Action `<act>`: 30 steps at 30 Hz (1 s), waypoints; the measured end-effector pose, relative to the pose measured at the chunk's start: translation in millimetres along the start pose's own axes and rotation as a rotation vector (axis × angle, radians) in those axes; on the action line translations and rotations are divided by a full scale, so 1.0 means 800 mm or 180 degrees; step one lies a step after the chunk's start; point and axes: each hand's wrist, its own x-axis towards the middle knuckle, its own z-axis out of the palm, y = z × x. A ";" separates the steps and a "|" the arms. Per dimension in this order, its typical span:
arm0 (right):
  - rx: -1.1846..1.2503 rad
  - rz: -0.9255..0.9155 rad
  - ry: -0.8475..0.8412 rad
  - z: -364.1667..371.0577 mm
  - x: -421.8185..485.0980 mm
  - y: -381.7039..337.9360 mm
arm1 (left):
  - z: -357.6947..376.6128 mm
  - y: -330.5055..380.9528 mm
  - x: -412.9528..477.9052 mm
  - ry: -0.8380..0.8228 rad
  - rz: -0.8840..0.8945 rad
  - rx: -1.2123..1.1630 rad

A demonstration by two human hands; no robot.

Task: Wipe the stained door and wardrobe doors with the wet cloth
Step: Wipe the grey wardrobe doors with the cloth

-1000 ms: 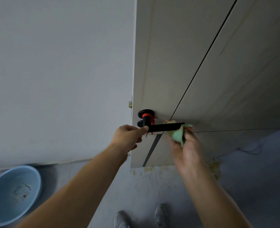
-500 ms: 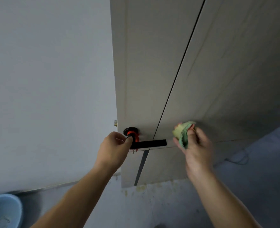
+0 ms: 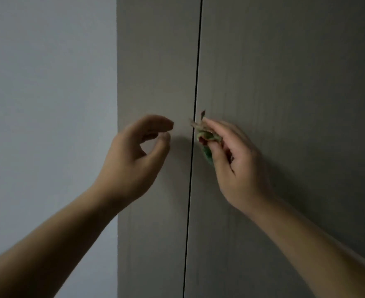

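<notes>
The beige door [image 3: 155, 61] fills the middle and right of the view, split by a thin black vertical groove [image 3: 195, 82]. My right hand [image 3: 231, 164] is shut on a bunched green cloth [image 3: 206, 139], held against the door just right of the groove. My left hand [image 3: 134, 158] hovers just left of the groove, fingers curled with thumb and forefinger apart, holding nothing. The door handle is out of view.
A plain pale grey wall [image 3: 48, 104] covers the left side, meeting the door's left edge [image 3: 117, 147]. The door's right part [image 3: 306, 82] lies in darker shade.
My left hand let go of the black handle and rose. My right hand carried the cloth up the door. The view tilted up, so handle, floor and blue basin left the frame.
</notes>
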 end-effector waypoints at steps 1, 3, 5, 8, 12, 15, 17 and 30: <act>-0.0181 -0.0302 0.0033 -0.009 0.042 0.007 | -0.006 0.012 0.033 0.0141 0.0197 0.0199; -0.0395 -0.0770 0.0193 -0.020 0.123 0.018 | -0.018 0.033 0.090 0.0394 0.0480 0.0655; -0.0580 -0.1165 0.0433 -0.023 0.198 0.023 | -0.029 0.047 0.139 0.0625 0.0680 0.1107; -0.0812 -0.1519 0.0615 -0.023 0.297 0.025 | -0.042 0.061 0.194 0.0673 0.0686 0.1677; -0.1086 -0.1824 0.0566 -0.018 0.391 0.015 | -0.060 0.069 0.245 0.0612 0.0720 0.2356; -0.1349 -0.1855 0.0410 -0.020 0.448 0.000 | -0.074 0.077 0.279 0.0665 0.0774 0.2646; -0.1595 -0.1663 0.0180 -0.029 0.480 -0.017 | -0.079 0.082 0.296 0.0641 0.0814 0.2702; -0.2433 -0.1190 -0.0223 -0.041 0.563 -0.068 | -0.077 0.060 0.317 0.0577 0.1173 0.2777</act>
